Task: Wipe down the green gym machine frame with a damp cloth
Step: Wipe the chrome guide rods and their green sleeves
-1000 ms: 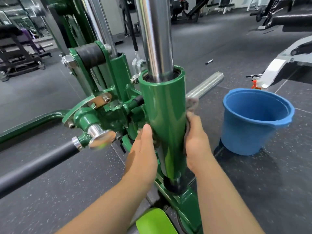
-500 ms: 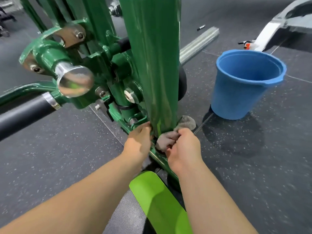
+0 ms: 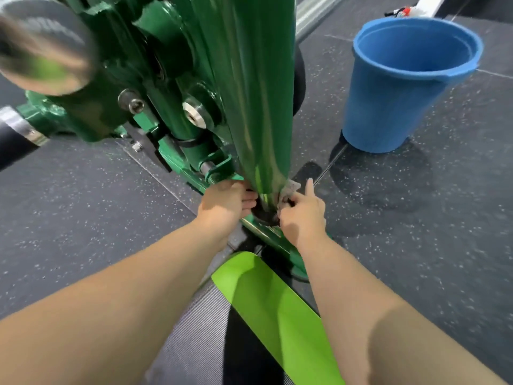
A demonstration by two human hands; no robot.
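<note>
Above speckled floor [image 3: 83, 207], right hand [image 3: 302, 215] pinches cloth [image 3: 290, 189] against green frame [image 3: 255, 93]; left hand [image 3: 224, 202], fingers straight, touches it.

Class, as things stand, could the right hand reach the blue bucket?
Probably yes: only bare floor lies between the right hand, which grips the cloth, and the blue bucket standing to its right.
</note>
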